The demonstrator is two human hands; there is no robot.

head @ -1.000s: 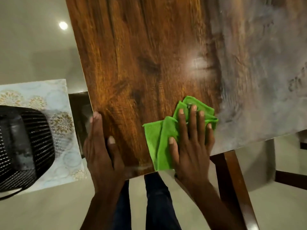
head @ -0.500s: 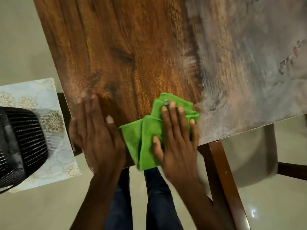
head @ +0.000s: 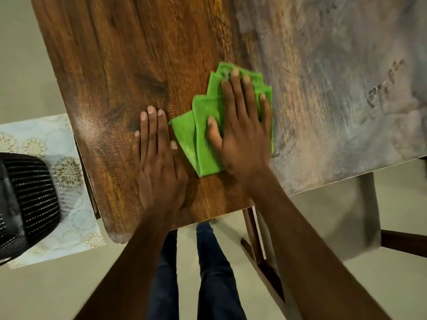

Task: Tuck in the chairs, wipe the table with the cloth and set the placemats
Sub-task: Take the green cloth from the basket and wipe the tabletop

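— Where's the cloth right now?

— Under my right hand point(head: 240, 135). The folded green microfibre cloth point(head: 203, 135) lies on the wooden tabletop point(head: 129, 54) near the front edge, and my palm and spread fingers press it flat. I'm not pinching it, just bearing down with an open hand.

— And the other hand?

— My left hand point(head: 159, 162) lies open and flat on the bare wood just beside the cloth, holding nothing. I take it as a brace while I lean over.

— How do you do this pass well?

— The wood on my left looks clean and brown. To my right there is a dusty grey film point(head: 335, 100) with smears in it, and the cloth sits at that boundary. I'd push in long overlapping strokes into the grey, keep even pressure through the whole palm so the folds don't bunch, and turn to a fresh face once this one loads up. Near the edge I'd draw the dust toward me rather than flick it to the floor.

— Any containers to mind?

— None that I can see. A patterned placemat point(head: 57, 158) shows beyond the left edge with a black mesh thing point(head: 27, 195) on it; I can't tell what that is. Part of a wooden chair point(head: 261, 255) shows below the front edge.
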